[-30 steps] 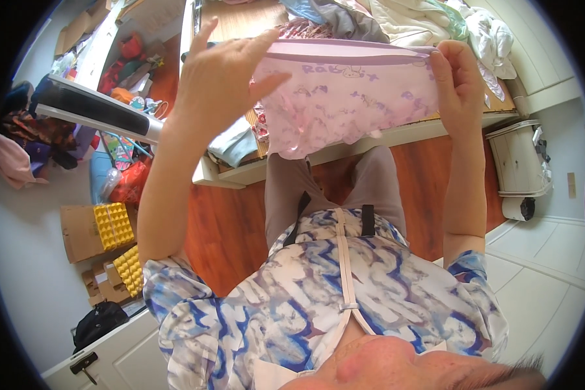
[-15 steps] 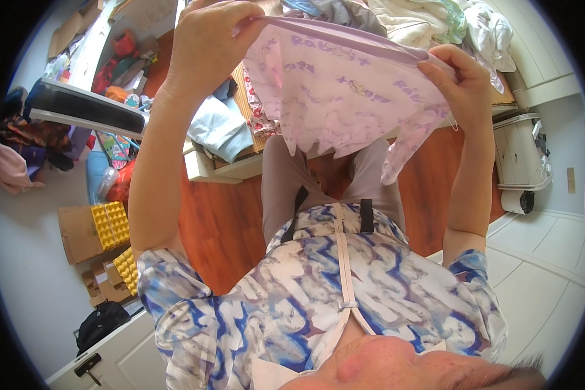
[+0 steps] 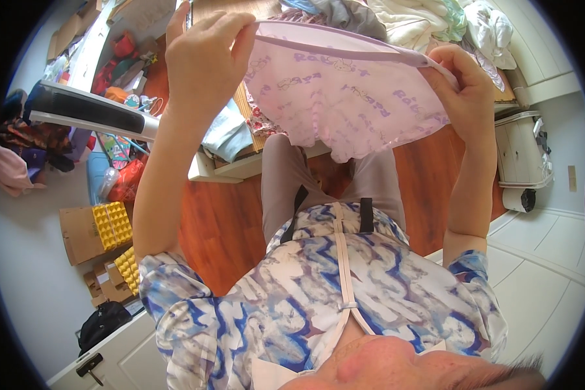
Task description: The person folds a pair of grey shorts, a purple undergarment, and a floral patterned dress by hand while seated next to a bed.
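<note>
A thin pink garment with purple print and a plain lilac band along its top edge hangs stretched between my hands; its exact kind I cannot make out. My left hand pinches one end of the band, with the fingertips partly hidden behind the hand. At the other end, my right hand has thumb and fingers closed on the band, a little lower than the left. The cloth hangs down in front of my knees, its lower edge wavy and bunched.
Beyond the garment, a low bed or platform carries a light blue cloth and heaped clothes and bedding. At left stand a black-and-white upright appliance and cardboard boxes. A cream case stands at right.
The garment's lower part has swung and filled out, its hanging points now gathered into a rounder edge. The left hand has turned and shifted slightly; both hands keep hold of the band.
</note>
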{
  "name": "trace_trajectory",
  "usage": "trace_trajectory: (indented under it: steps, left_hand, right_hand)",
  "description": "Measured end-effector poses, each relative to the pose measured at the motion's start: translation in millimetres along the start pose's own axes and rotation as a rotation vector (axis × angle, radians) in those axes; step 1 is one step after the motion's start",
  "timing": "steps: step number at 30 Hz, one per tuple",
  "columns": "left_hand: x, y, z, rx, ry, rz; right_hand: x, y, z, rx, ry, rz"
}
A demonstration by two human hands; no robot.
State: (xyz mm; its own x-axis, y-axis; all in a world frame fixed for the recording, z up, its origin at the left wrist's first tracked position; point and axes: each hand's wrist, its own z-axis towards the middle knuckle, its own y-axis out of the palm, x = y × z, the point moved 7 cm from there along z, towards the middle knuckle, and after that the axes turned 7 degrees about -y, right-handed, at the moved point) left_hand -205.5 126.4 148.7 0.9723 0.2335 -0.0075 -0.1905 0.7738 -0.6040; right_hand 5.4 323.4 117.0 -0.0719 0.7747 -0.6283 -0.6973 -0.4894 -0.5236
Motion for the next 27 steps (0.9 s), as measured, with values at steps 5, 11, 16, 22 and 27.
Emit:
trace_trajectory:
  steps: [5, 11, 16, 22, 27]
  left_hand:
    - [3.8, 1.8, -7.3, -0.063, -0.016, -0.015]
    - [11.0, 17.9, -40.4, -0.203, -0.095, -0.295]
    - [-16.4, -0.2, -35.1, -0.042, -0.349, -0.368]
    - [-16.8, 7.5, -45.4, -0.083, -0.392, -0.422]
    - [-8.9, 39.4, -64.5, -0.432, -0.943, -1.213]
  right_hand:
    - [0.4, 1.0, -3.6, 0.035, -0.084, -0.229]
    - [4.5, 10.8, -8.3, 0.057, -0.033, -0.136]
    - [0.4, 7.3, -11.1, -0.115, -0.063, -0.121]
    - [-2.6, 21.2, -16.2, -0.276, 0.14, 0.069]
    - [-1.8, 45.6, -24.9, -0.403, 0.122, 0.325]
